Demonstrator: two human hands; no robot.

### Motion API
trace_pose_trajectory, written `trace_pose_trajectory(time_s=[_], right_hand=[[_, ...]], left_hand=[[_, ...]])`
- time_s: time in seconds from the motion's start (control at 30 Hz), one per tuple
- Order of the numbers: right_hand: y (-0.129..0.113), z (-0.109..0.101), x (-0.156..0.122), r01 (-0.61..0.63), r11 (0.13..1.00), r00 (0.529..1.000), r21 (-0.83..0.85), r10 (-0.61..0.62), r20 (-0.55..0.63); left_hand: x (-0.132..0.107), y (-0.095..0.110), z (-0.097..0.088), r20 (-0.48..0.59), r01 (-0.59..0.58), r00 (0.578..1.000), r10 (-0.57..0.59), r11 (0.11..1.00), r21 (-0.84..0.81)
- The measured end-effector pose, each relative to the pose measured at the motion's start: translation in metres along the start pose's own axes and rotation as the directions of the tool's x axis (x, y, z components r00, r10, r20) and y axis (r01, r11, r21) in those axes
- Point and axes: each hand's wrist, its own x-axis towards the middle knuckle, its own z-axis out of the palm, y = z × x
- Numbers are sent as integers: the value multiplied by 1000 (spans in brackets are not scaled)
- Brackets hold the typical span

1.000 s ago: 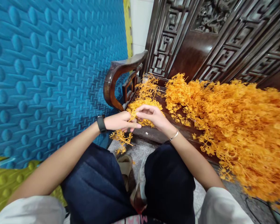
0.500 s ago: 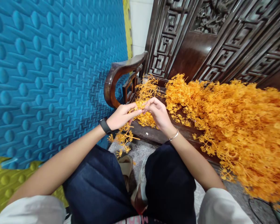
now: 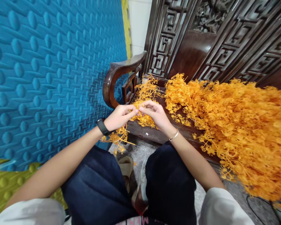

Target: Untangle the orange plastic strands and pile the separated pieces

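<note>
My left hand point(image 3: 120, 117) is closed, thumb against fingers, and from beneath it hangs an orange plastic flower sprig point(image 3: 120, 139) with thin branching stems. My right hand point(image 3: 156, 115) is pinched, its fingertips meeting those of the left; whatever lies between them is too small to make out. Right behind both hands, a small heap of loose orange sprigs point(image 3: 148, 89) lies on the dark wooden bench seat point(image 3: 140, 128). The hands hide part of this heap.
A large pile of orange sprigs point(image 3: 248, 125) covers the bench to the right. The curved wooden armrest point(image 3: 110, 84) stands left of the heap, beside a blue foam mat point(image 3: 49, 78). A carved backrest point(image 3: 189, 50) rises behind. A black cable point(image 3: 254, 206) lies at lower right.
Both hands have moved slightly left, and the hanging sprig has swung left with the left hand. Orange stems that showed between the fingers are now mostly hidden.
</note>
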Motion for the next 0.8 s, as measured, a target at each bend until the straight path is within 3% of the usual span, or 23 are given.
trace_pose_trajectory(time_s=[0.13,0.23,0.27,0.33,0.37,0.4,0.43,0.5,0.6,0.7,0.8], right_hand=[[6,2,6,-33,999,999,-41,33,-22],[8,-17,18,-21,1000,976,-10,19,-217],[9,-30,23,-9,1000,944,19,15,-331],[11,-60,30,5,997,831,79,40,-555],[14,-75,32,27,998,763,55,15,-646],[17,-88,33,27,999,735,23,-4,-678],[20,-97,33,0,1000,735,9,6,-678],[29,-102,31,-63,998,790,-28,33,-613],[40,-90,30,-125,987,873,-99,62,-484],[45,-76,32,-164,952,922,-259,55,-382],[46,-78,33,-192,885,961,-425,81,-264]], left_hand=[[2,2,2,8,15,1000,-15,999,30],[-2,5,4,-22,80,997,-80,997,-4],[-5,7,4,-27,101,994,-102,994,-31],[-12,9,2,-35,116,992,-120,990,-81],[-15,10,1,-37,109,993,-113,989,-96],[-18,11,-1,-45,99,994,-104,990,-102],[-19,10,-3,-52,89,994,-95,991,-102],[-19,8,-6,-67,77,994,-84,992,-97],[-12,2,-9,-64,74,995,-80,993,-90],[-6,-3,-8,-47,59,997,-64,993,-98],[-2,-4,-6,-24,54,998,-57,994,-98]])
